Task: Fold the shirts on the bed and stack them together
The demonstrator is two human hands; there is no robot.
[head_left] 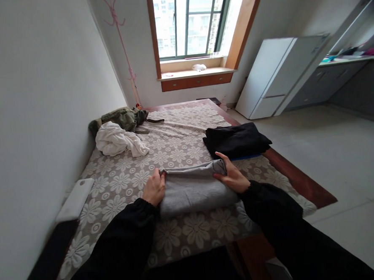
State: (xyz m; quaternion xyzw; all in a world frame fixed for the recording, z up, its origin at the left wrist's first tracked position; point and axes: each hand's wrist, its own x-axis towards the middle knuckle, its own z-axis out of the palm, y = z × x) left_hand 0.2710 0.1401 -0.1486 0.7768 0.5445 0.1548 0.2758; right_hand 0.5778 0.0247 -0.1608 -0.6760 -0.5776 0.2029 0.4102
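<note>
A folded grey cloth (195,192) lies near the front of a table with a flowered cover (175,151). My left hand (155,187) is closed on its far left corner. At the far right corner, my right hand (232,175) grips the rolled or folded edge, thumb pointing up and inward. The cloth's far edge is slightly raised between both hands. Just beyond my right hand sits a stack of folded black cloth (236,140), with a thin blue edge showing beneath it.
White crumpled cloth (119,140) and a dark green bag (124,117) lie at the back left. A white flat board (75,199) rests at the left edge by the wall. Farther back are a pink coat stand (124,46) and a white fridge (276,75).
</note>
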